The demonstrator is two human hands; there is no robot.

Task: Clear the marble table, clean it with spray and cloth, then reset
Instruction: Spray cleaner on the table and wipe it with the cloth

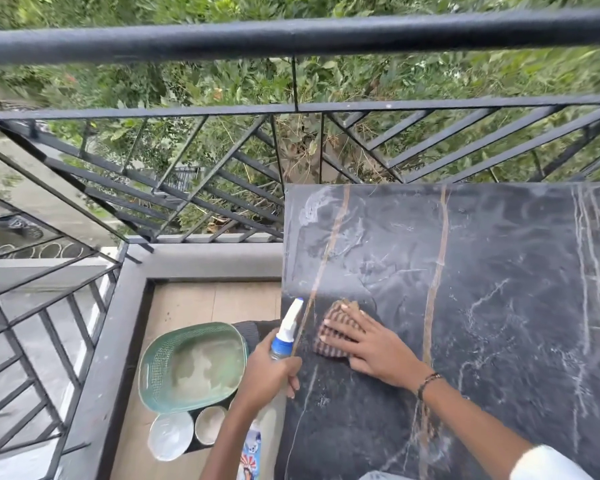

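Observation:
A dark marble table (482, 271) with tan and white veins fills the right half of the head view; wet smears show near its far left corner. My right hand (371, 344) lies flat, fingers spread, pressing a brown striped cloth (336, 323) onto the table near its left edge. My left hand (267, 372) grips a spray bottle (286, 332) with a white nozzle and blue collar, held upright just off the table's left edge, nozzle pointing away from me.
On the floor left of the table sit a green plastic basket (153, 372), a white bowl (170, 434) and a small cup (210, 424). A black metal railing (291, 39) and a grey ledge (201, 254) bound the balcony; foliage lies beyond.

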